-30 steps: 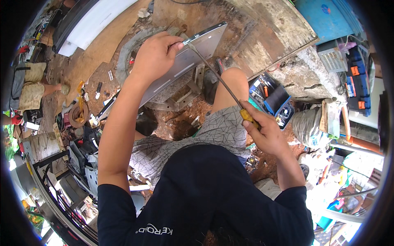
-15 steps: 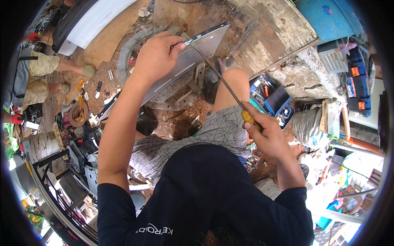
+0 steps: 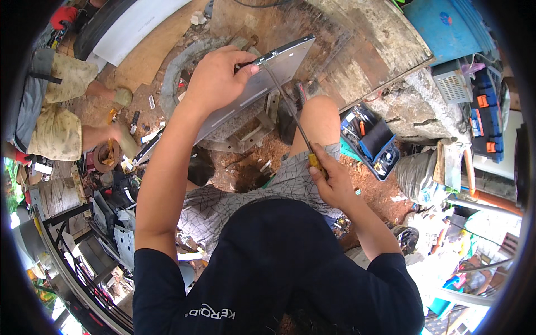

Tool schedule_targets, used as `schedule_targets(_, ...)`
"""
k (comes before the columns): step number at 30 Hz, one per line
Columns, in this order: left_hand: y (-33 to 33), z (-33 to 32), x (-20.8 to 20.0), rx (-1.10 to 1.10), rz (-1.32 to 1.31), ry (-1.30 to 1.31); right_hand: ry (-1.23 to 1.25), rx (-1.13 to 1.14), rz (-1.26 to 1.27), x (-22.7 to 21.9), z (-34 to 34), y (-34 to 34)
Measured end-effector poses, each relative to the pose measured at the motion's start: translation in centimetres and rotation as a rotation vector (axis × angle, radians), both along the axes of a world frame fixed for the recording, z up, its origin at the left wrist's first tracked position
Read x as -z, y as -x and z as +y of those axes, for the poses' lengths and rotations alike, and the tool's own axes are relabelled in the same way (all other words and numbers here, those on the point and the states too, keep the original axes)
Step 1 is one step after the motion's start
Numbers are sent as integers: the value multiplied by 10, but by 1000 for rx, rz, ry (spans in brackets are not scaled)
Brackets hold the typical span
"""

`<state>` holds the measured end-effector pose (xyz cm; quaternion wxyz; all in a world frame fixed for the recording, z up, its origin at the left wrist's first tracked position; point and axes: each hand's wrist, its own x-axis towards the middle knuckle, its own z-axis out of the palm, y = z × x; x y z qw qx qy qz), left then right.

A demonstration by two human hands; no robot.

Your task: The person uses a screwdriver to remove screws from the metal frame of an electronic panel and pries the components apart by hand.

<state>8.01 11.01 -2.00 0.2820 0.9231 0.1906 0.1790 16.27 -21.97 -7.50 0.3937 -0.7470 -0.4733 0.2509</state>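
My left hand (image 3: 220, 81) grips the upper edge of a thin, flat grey panel (image 3: 254, 89) with a dark rim, which stands tilted in front of my knees. The thumb presses near the rim and the fingers curl over its far side, partly hidden. In my right hand (image 3: 333, 183), over my right thigh, is a long screwdriver (image 3: 296, 118) with a yellow handle. Its thin shaft runs up and left, and the tip meets the panel's rim just right of my left thumb. Exactly how the tip sits there is too small to tell.
An open tool case (image 3: 371, 139) lies right of my knee. Behind the panel are a worn wooden board (image 3: 363, 50) and a round grey ring (image 3: 170, 78). A co-worker's legs (image 3: 61, 123) and red glove (image 3: 62, 18) show at left. Scrap lies at both sides.
My right hand has moved left and slightly down, so the screwdriver stands steeper. The left hand keeps its hold, with the panel nearly unmoved. At left, the co-worker has shifted and a red glove is higher.
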Motion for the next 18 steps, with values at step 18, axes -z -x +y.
schedule_targets(18,-8,-2,-4,-18,-36,-156,311,-16,673,-153,14,-45)
